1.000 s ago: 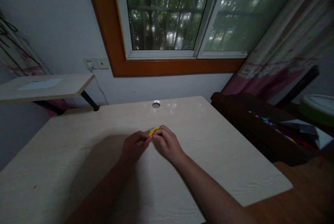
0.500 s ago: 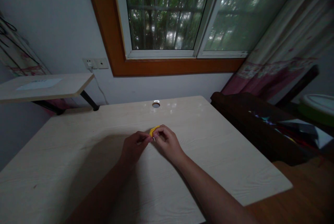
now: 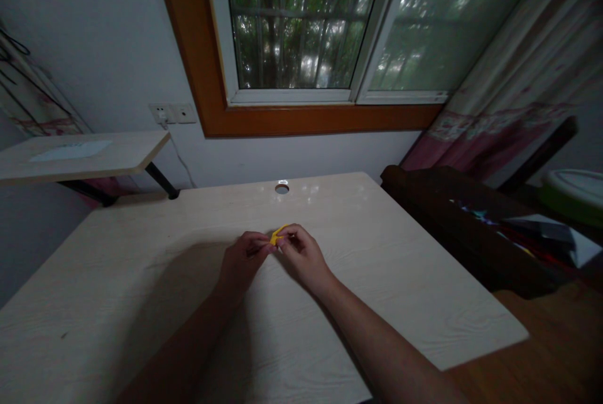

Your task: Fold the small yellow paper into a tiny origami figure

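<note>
Between my hands, above the middle of the light wooden desk [image 3: 358, 253], is a small yellow folded piece [image 3: 274, 239] that looks like paper. My left hand [image 3: 241, 258] pinches its left end between thumb and fingertips. From the other side, my right hand [image 3: 304, 256] grips it with thumb and curled index finger. The fingertips of both hands nearly meet and cover part of the piece, so its full shape is hidden.
At the desk's back edge is a round cable hole [image 3: 281, 189]. A raised shelf [image 3: 127, 146] on black legs stands at the left, bearing a white sheet [image 3: 70, 151]. Beyond the right edge, dark wooden furniture [image 3: 452, 234] holds papers [image 3: 551, 234]. A window [image 3: 301, 27] is ahead.
My left fingers have risen slightly along the yellow piece, whose visible outline has changed from a rounded patch to a narrower, bent shape. My right hand has barely moved.
</note>
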Motion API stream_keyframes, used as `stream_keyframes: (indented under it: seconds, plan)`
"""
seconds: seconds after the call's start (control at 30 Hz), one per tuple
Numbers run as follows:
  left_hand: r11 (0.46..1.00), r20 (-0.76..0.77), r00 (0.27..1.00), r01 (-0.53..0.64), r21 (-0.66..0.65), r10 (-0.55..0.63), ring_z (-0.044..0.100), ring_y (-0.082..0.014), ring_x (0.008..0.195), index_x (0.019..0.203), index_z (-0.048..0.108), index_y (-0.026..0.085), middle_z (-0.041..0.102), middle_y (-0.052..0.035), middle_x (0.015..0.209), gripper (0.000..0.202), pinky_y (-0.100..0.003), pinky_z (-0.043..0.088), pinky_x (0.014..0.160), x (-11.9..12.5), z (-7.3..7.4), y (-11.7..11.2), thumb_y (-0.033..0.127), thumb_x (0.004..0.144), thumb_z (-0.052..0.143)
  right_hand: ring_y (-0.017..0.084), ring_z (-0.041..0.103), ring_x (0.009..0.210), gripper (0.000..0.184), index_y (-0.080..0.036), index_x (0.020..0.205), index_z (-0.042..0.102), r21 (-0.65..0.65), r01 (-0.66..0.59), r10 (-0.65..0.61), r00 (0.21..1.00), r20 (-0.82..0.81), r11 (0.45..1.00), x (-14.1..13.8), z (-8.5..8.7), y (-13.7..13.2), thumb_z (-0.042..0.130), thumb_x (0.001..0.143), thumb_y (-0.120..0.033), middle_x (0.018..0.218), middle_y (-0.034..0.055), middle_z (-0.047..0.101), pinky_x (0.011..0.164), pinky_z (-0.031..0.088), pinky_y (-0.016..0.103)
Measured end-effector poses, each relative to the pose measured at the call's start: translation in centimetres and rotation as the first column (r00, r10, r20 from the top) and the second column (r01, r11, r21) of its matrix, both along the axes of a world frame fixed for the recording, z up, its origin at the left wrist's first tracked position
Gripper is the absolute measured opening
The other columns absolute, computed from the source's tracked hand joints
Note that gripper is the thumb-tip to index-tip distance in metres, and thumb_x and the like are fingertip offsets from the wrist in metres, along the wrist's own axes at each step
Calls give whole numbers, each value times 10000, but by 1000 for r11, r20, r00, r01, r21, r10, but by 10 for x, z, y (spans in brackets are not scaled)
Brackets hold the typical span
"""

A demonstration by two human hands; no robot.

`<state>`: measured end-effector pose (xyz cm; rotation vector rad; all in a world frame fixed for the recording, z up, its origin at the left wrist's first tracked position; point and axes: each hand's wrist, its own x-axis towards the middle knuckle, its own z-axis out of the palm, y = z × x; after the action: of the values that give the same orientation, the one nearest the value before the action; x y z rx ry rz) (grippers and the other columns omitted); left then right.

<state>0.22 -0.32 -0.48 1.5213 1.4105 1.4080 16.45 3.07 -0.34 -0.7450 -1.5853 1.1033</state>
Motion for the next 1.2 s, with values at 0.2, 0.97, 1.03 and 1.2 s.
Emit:
stream_keyframes:
  seconds: [0.2,0.97,1.03,1.2]
  plan:
    - [1000,-4,1000,-20,-1,20,730,-179,769,894,640,184,754,-36,841,241,-284,585,732,1,3,0,339,744,749,159,623,848,91,-216,940,612,-44,7,-9,999,-39,999,-1,-1,2,621,867,-270,935,38,664,780,500,287]
    - [956,174,964,234,-178,-203,708,-188,672,770,707,165,742,-53,707,275,-329,595,700,-8,-12,6,436,777,660,173,630,886,117,-244,932,699,245,-146,82,964,251,958,15,12,7,583,917,-244,925,44,675,821,497,317]
    - [961,118,972,223,-165,-205,706,-186,678,761,716,166,743,-53,712,261,-309,584,695,-8,-12,5,421,781,664,170,626,865,119,-235,910,691,238,-139,72,960,272,961,15,12,7,573,922,-235,904,40,671,804,492,310]
    - [979,-67,982,167,-116,-175,687,-169,645,713,724,181,739,-33,680,204,-249,537,625,-7,-6,4,366,781,674,169,618,865,125,-224,886,668,245,-138,64,956,286,960,15,14,5,551,929,-217,889,37,662,805,482,308]
